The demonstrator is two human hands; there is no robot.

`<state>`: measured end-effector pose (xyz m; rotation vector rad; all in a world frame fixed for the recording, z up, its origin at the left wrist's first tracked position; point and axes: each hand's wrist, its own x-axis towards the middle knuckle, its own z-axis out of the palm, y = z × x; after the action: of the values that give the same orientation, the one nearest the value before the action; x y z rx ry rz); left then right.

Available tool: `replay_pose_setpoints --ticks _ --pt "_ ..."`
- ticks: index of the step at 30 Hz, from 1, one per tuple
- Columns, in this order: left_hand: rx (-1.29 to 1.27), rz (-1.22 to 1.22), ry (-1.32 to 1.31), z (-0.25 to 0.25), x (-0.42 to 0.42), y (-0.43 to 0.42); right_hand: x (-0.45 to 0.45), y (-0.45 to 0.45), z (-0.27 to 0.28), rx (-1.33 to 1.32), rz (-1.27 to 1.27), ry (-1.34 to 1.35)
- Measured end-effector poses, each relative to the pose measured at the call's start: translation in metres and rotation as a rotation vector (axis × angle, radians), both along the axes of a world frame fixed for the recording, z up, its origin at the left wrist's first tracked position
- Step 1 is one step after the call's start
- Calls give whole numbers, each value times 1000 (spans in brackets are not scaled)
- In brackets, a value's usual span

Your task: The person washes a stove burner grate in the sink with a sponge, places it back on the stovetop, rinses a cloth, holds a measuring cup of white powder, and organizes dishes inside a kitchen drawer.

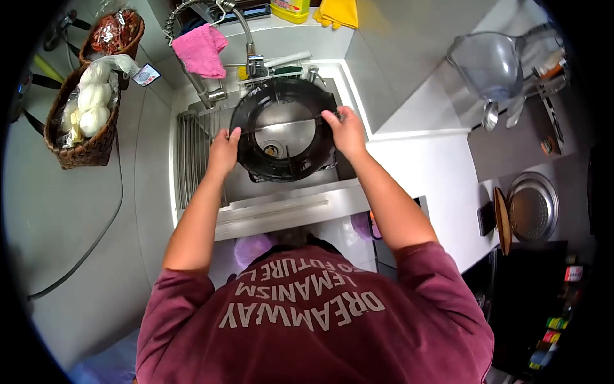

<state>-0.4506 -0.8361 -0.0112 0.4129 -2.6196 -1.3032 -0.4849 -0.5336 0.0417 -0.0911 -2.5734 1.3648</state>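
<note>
1. Left hand (224, 152) and right hand (349, 134), set well apart, are clamped on opposite sides of a black ring (265, 165); the thumbs lie uppermost, the other fingers largely hidden.
2. Position of the black ring: over the sink (235, 190), with the drain (273, 150) visible through its open centre. Opposed grips probably balance its width; whether anything beneath bears part of the weight cannot be told.
3. Metal slats (190, 153) span the sink's left part, presumably so that water falls through.
4. Pink cloth (200, 51), draped beside the tap (256, 65), probably for easy reach and drying.
5. Surface (425, 166), white, at the right of the sink. At far left, a woven basket (89, 157) contains wrapped white bulbs (94, 96).
6. Surrounding room: yellow gloves (338, 13) on the ledge beyond the sink; a clear jug (489, 64) and a round metal tray (536, 206) at right.
</note>
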Motion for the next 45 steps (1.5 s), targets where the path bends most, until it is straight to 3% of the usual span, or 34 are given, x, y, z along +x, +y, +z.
replay_pose_setpoints --ticks 1,4,5,6,8,11,15,20,28,30,32,36,40,45 --pt "49 -86 -234 -7 -4 -4 2 2 -6 225 12 -144" --pt "-115 -152 -385 -20 -8 -4 4 17 -69 134 -25 -403" --pt "26 -118 -294 -31 -8 -2 22 21 -56 165 -34 -358" --pt "-16 -157 -234 -18 0 10 41 25 -32 89 -50 -417" --pt "-91 -237 -76 24 7 40 64 44 -41 11 -187 -178" --pt "16 -370 31 51 5 87 110 82 -5 -217 -309 -226" --pt "8 -582 47 86 28 173 185 145 23 -168 -505 -147" --pt "79 -887 72 91 69 294 306 219 46 -166 -792 -102" --pt "254 -1351 -75 84 248 514 561 342 43 -154 -1203 -38" --pt "217 -1392 -125 91 312 558 626 372 35 -231 -1306 -88" --pt "204 -1485 -176 96 370 604 694 391 37 -102 -1375 -10" --pt "181 -1673 -241 95 470 681 804 416 48 -131 -1555 -83" --pt "287 -1794 -264 93 538 733 876 444 36 -61 -1685 -79" --pt "184 -1870 -369 95 577 776 916 477 29 -52 -1721 -89"
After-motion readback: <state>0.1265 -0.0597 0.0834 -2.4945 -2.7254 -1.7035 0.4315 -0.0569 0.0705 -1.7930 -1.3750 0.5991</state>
